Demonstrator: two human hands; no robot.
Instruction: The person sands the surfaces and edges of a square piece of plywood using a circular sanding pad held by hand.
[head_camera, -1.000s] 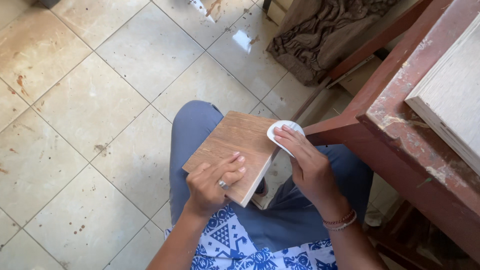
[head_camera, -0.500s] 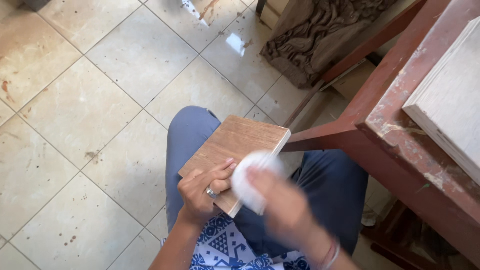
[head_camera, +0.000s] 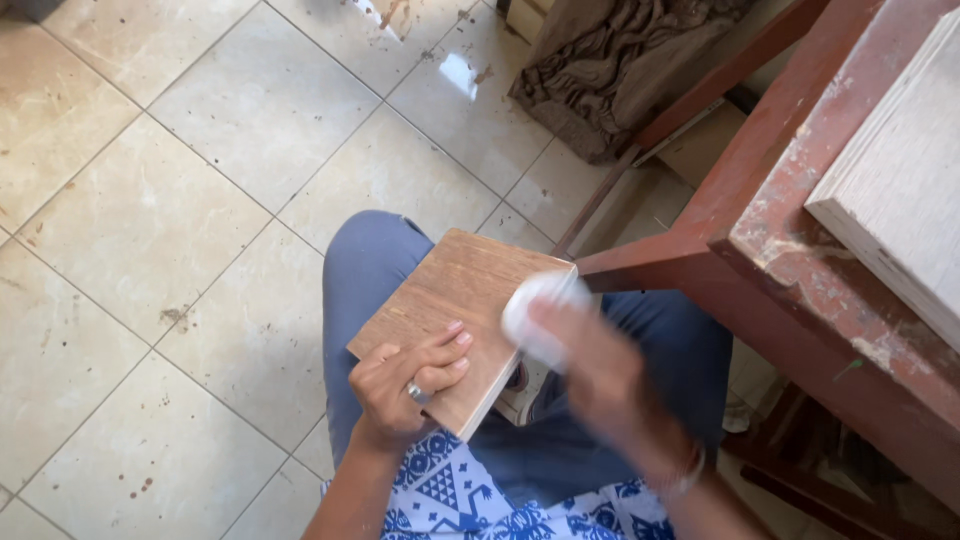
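Note:
A brown wooden board (head_camera: 450, 300) rests tilted on my left thigh, which is in blue trousers. My left hand (head_camera: 405, 383), with a ring on one finger, grips the board's near corner, fingers laid on its top face. My right hand (head_camera: 600, 375) is blurred by motion and presses a white round pad (head_camera: 535, 315) against the board's right edge near the far corner. Bead bracelets sit on my right wrist.
A reddish-brown wooden table (head_camera: 800, 240) with worn paint stands at right, a pale wooden panel (head_camera: 900, 180) lying on it. A dark carved wooden block (head_camera: 610, 70) stands on the beige tiled floor (head_camera: 180, 200) beyond my knees.
My right hand slid the white pad from the board's far corner down its right edge and back up toward the far corner. The left hand kept its grip; the view shifted slightly.

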